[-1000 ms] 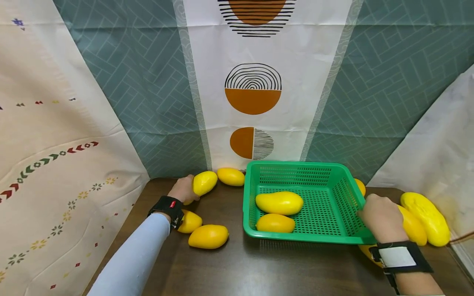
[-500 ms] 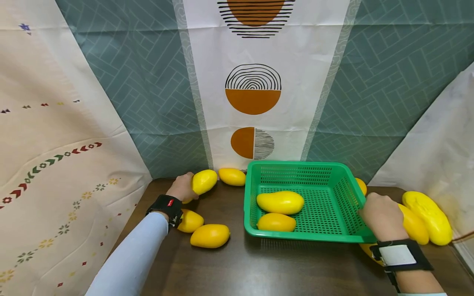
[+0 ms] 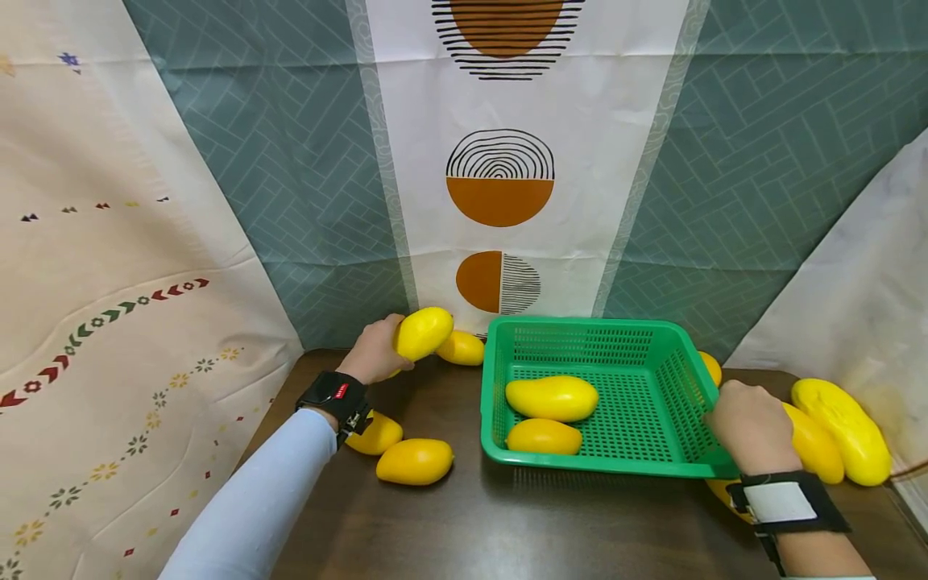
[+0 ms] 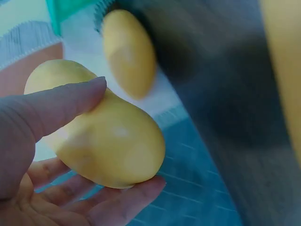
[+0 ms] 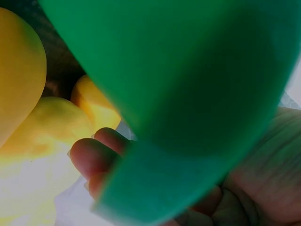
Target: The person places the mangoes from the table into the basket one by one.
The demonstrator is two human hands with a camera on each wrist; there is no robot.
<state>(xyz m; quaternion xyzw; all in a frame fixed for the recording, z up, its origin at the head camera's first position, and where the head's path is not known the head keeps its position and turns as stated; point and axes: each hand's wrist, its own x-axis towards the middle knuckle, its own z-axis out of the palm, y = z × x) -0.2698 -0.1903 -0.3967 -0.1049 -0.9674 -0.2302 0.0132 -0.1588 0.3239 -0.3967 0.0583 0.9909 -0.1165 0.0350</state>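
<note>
Perhaps a home corner, tightly framed, geometric-print hanging [image 3: 500,105], cream flowered cloth [image 3: 123,266], dark wood-look table [image 3: 522,528]

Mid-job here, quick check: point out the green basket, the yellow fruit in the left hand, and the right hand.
Green basket [image 3: 634,419]: head view, bare slotted floor.
Held yellow fruit [image 4: 113,141]: left wrist view, side facing the camera.
Right hand [image 3: 751,425]: head view, back of the hand.

Patterned cloth [image 3: 319,153] hangs behind a dark brown table [image 3: 507,524].
</note>
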